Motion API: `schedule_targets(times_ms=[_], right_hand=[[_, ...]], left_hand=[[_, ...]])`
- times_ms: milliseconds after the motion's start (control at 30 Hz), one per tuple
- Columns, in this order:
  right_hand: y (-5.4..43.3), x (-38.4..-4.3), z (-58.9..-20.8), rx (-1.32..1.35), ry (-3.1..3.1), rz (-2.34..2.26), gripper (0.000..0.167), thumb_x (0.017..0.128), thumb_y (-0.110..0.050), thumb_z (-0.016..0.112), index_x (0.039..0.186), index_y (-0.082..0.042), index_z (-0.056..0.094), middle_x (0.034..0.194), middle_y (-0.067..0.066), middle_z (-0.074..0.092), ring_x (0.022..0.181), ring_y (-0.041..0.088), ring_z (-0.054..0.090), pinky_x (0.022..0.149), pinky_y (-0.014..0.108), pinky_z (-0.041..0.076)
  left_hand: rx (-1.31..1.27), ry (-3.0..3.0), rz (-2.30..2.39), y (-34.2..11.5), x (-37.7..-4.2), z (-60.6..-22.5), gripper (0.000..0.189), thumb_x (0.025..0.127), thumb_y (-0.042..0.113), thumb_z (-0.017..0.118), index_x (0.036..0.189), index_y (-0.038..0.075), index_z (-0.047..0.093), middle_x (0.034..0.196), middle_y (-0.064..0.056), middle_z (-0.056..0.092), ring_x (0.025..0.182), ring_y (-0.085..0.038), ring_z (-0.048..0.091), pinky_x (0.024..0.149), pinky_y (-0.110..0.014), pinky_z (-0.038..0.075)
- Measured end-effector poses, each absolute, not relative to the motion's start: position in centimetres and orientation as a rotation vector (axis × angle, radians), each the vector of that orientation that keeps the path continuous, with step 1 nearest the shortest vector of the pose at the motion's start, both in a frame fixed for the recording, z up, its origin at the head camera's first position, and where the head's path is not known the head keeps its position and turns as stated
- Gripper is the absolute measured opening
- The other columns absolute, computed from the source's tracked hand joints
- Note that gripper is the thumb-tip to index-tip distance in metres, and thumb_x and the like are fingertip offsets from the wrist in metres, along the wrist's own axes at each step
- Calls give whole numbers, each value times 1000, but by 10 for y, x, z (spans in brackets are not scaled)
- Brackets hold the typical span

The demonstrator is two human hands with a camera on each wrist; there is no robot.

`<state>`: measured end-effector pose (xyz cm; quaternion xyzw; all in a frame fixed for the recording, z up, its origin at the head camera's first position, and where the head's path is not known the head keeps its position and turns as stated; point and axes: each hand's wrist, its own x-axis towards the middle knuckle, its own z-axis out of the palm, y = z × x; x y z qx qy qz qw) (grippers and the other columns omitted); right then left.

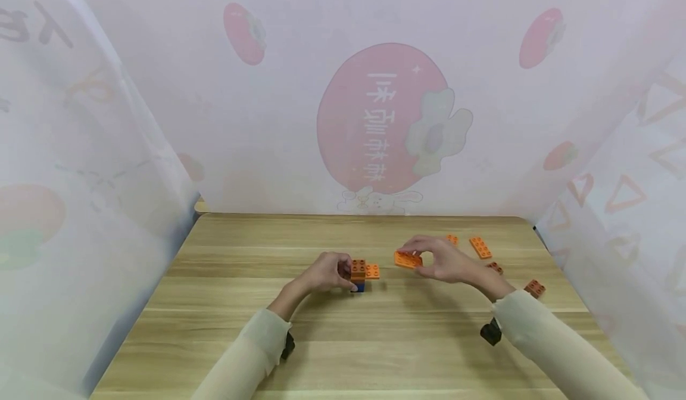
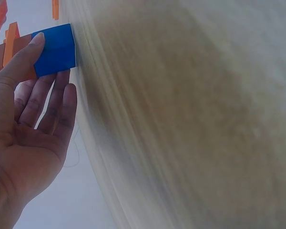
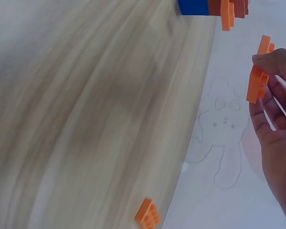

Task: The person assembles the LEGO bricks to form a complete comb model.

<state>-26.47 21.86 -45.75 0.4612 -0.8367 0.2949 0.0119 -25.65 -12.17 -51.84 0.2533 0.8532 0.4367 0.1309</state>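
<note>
My left hand point(image 1: 326, 271) grips a small stack of toy building bricks point(image 1: 358, 269) near the middle of the table. In the left wrist view, its thumb lies on the blue brick point(image 2: 57, 50) at the stack's bottom. Brown bricks come above the blue one, with an orange plate point(image 1: 373, 271) between them, jutting out to the right. Off to the right and apart from the stack, my right hand point(image 1: 443, 261) pinches another orange plate point(image 1: 405, 261) above the table. In the right wrist view, this studded plate point(image 3: 254, 86) is seen edge-on between thumb and fingers.
Loose pieces lie on the right side of the wooden table point(image 1: 343, 340): a small orange piece point(image 1: 452, 239), a longer orange plate point(image 1: 480, 247), a brown brick point(image 1: 495, 267) partly behind the right arm, and another brown brick point(image 1: 535, 288). Printed white sheets point(image 1: 268, 150) enclose the table.
</note>
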Motion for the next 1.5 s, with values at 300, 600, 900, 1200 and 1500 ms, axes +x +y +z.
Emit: schedule_targets(times_ms=[300,600,900,1200,1500], right_hand=[[194,-273,-455,1501,-2555,875,50,87,-1,84,134,-10,73,125,4,74,93,12,67,79,34,60],[170,-276,-458,1543,-2565,937,50,86,2,84,133,-8,73,126,6,74,101,16,69,85,40,61],[152,-276,-460,1594,-2516,985,51,83,6,85,131,-5,74,123,9,74,102,20,70,85,47,63],[141,-276,-458,1632,-2502,1013,45,85,4,82,129,-3,75,123,10,74,105,22,71,87,43,63],[133,-276,-460,1644,-2544,965,44,85,5,84,127,-3,75,124,9,73,110,22,71,93,37,62]], left_hand=[[732,2485,1261,-121,-256,-517,30,80,7,94,97,7,69,94,-1,75,83,-11,71,76,-25,61],[723,2483,1262,-122,-258,-519,30,80,8,94,98,7,71,93,0,75,82,-10,71,76,-24,61],[744,2453,1287,-123,-258,-518,28,81,5,93,99,7,71,94,0,76,83,-12,73,77,-26,62],[786,2440,1312,-122,-259,-520,31,81,4,92,104,5,71,100,-5,79,90,-14,76,81,-27,63],[808,2448,1294,-122,-256,-518,31,83,8,92,107,4,73,104,-6,79,93,-15,76,83,-28,63]])
